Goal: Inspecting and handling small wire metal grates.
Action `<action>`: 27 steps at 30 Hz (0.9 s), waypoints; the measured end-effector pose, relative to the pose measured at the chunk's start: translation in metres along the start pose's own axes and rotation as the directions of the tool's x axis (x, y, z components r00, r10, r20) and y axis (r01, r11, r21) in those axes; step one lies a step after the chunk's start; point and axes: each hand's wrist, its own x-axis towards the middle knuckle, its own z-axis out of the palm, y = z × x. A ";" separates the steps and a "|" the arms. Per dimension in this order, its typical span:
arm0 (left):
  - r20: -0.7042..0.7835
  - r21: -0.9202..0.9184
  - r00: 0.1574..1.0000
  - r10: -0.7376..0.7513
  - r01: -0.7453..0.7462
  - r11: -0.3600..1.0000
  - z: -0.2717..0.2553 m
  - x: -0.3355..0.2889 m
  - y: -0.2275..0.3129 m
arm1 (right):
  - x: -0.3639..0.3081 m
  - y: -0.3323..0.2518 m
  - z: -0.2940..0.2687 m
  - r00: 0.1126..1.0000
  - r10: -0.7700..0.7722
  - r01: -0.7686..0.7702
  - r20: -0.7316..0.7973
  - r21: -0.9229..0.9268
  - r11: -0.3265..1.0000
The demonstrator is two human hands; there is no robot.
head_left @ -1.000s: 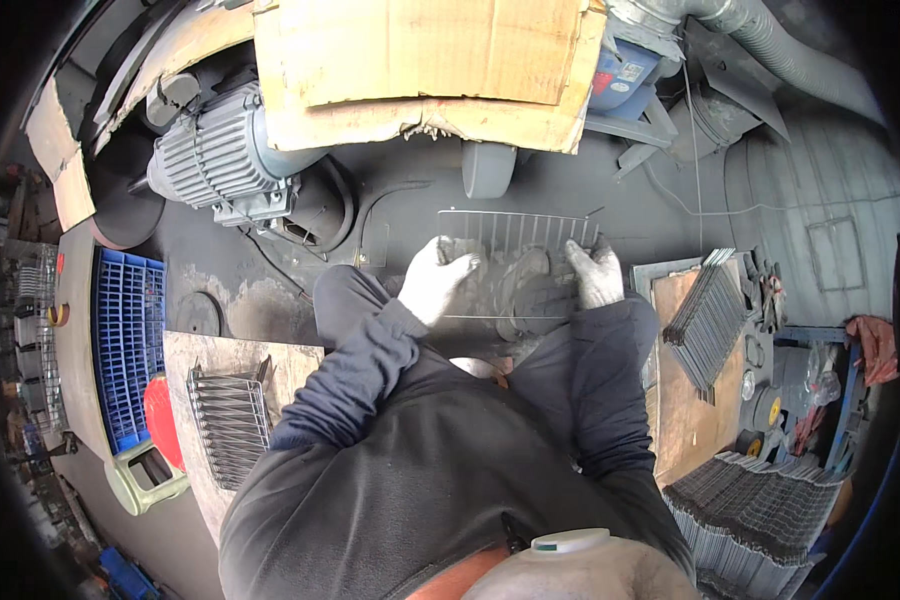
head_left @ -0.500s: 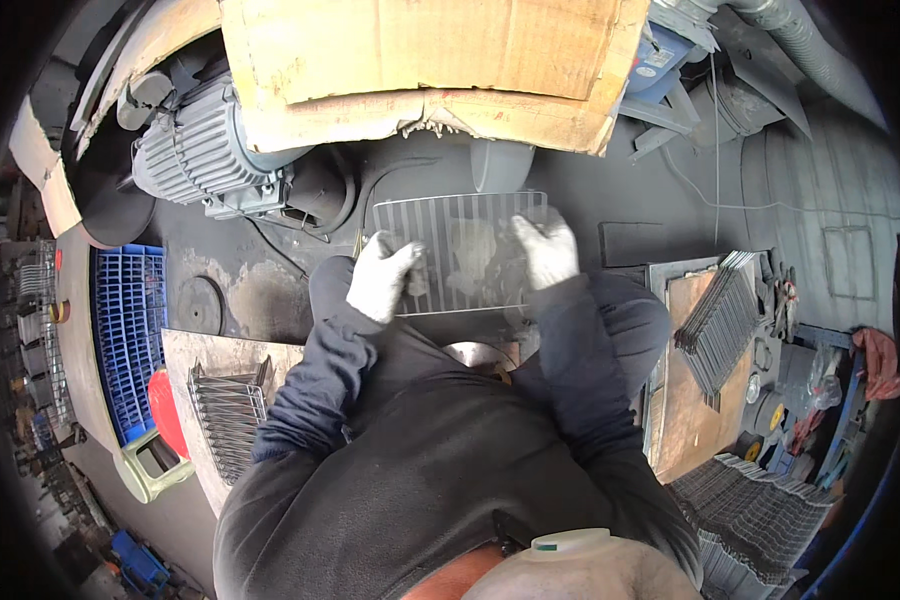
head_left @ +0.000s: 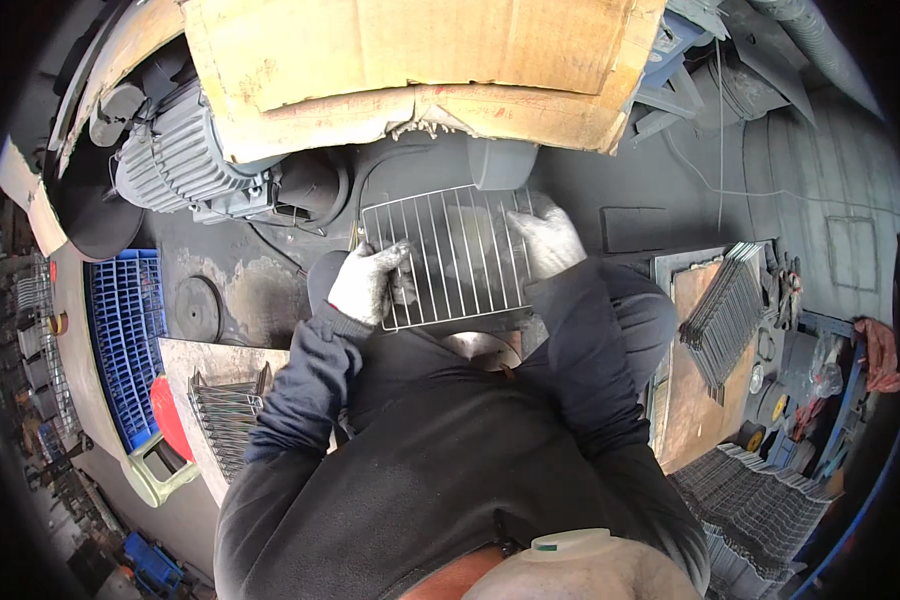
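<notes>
Between my gloved hands hangs a wire rack (head_left: 448,258), a rectangular metal frame with several parallel bars, tilted slightly with its right end higher. My left hand (head_left: 368,283) in a white glove is closed on its left side, thumb on top. At the opposite side my right hand (head_left: 550,240), also gloved, grips the rack's right edge; its fingers are partly hidden and a little blurred. Beyond the rack stands a grey machine part (head_left: 501,164), under a large cardboard sheet (head_left: 420,60). A round metal piece (head_left: 483,349) shows below the rack, close to my lap.
Stacked wire racks (head_left: 720,325) lie on a board at my right, with more stacks (head_left: 755,510) behind. Further wire racks (head_left: 228,415) rest on a board at my left, near a blue plastic crate (head_left: 128,345) and a green stool (head_left: 158,475). A grey motor (head_left: 185,150) sits far left.
The rack has tilted, its left side dropping toward me and its right end rising. My left hand has shifted slightly left and nearer; my right hand stays on the right edge.
</notes>
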 end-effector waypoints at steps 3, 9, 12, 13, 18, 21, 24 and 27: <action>0.027 0.032 0.999 0.021 -0.022 0.999 0.045 0.016 -0.002 | -0.006 0.010 -0.064 0.998 -0.061 0.063 -0.033 0.068 0.996; 0.295 0.032 0.954 0.053 -0.065 0.997 0.086 0.038 -0.014 | -0.065 -0.061 -0.094 0.996 0.015 -0.002 -0.086 0.152 0.988; 0.285 0.167 0.947 0.148 -0.201 0.965 0.035 0.029 -0.008 | -0.034 -0.051 -0.063 0.998 0.034 -0.036 0.051 0.026 0.999; 0.113 0.002 0.991 -0.069 0.070 0.998 0.025 0.016 0.007 | -0.016 -0.027 -0.050 0.992 0.118 -0.113 0.046 -0.089 0.990; 0.125 -0.070 0.987 -0.101 0.110 0.991 0.012 0.013 0.018 | -0.001 0.002 -0.028 0.986 -0.116 0.131 0.122 -0.125 0.983; 0.425 0.293 0.890 0.167 -0.310 0.904 0.066 0.036 -0.011 | -0.040 -0.039 -0.107 0.999 -0.016 0.018 0.037 -0.051 0.999; 0.421 0.029 0.907 0.017 -0.032 0.999 0.132 0.024 -0.026 | -0.093 -0.076 -0.139 0.981 -0.165 0.164 -0.101 -0.016 0.986; 0.419 -0.063 0.908 0.002 0.027 0.998 0.140 -0.007 -0.030 | -0.121 -0.088 -0.131 0.969 -0.219 0.210 -0.117 -0.083 0.974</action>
